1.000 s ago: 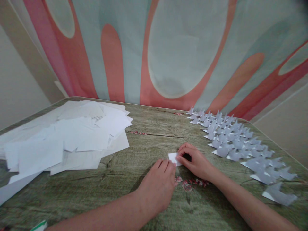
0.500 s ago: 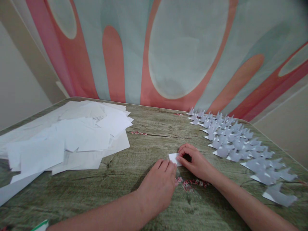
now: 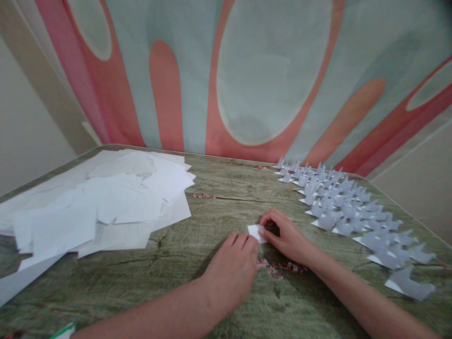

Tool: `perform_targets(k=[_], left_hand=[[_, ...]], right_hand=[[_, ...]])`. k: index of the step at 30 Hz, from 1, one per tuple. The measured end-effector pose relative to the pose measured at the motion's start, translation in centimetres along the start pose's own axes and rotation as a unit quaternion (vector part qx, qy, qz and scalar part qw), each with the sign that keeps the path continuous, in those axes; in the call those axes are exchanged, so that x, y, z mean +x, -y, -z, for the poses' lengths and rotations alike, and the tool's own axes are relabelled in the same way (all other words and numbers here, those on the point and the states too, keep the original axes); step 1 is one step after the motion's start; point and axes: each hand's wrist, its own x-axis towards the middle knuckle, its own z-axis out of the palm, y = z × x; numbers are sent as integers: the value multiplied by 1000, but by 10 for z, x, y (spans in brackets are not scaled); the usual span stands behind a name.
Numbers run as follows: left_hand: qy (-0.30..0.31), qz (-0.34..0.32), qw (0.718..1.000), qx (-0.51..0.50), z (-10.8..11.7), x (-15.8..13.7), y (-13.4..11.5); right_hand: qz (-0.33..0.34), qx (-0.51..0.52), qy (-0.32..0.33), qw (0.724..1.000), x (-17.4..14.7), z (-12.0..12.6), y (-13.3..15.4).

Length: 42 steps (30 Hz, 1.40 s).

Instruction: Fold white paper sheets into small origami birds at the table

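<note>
A small piece of white paper (image 3: 253, 230) lies on the wood-patterned tabletop between my two hands, partly covered by their fingers. My left hand (image 3: 233, 263) rests palm down at its near left side, fingers curled together onto the paper's lower edge. From the right, my right hand (image 3: 284, 235) pinches the paper's right side between thumb and forefinger. What lies under the left fingertips is hidden, so the paper's full shape does not show.
Many loose white sheets (image 3: 134, 197) lie heaped on the left of the table (image 3: 226, 183). Rows of small folded white paper figures (image 3: 328, 197) stand along the right. A painted panel (image 3: 190, 94) rises behind the far edge. A green-and-white object (image 3: 65, 331) shows at bottom left.
The fingers of my right hand have shifted very slightly on the paper. Otherwise both hands and the paper stay in place; the view has tilted a little.
</note>
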Motion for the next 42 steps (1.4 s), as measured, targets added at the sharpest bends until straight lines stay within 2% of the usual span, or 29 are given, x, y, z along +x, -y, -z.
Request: perform_targets(k=[4,10,15,18,22,29,42], left_hand=[[-4,5,1000,-11,0,1,1],[-44,-3,999,-31,-4,0,0],[-33,-7,999,-36,-2,-1,0],[-28,-11,999,-39,1,-1,1],[-27,-10,999,-42,1,0,1],[-48,-11,998,-31,-2,0,1],[-68,-7,997,-28,-8,0,1]], right_hand=[[2,4,-2,1000,0,-1,-1],[28,54,9,998,1,2,-2],[13,107,13,994,0,9,-4],[10,117,37,992,-1,14,-5],[13,108,58,992,-3,16,-4],[0,75,40,996,0,12,0],[-1,76,35,997,0,12,-2]])
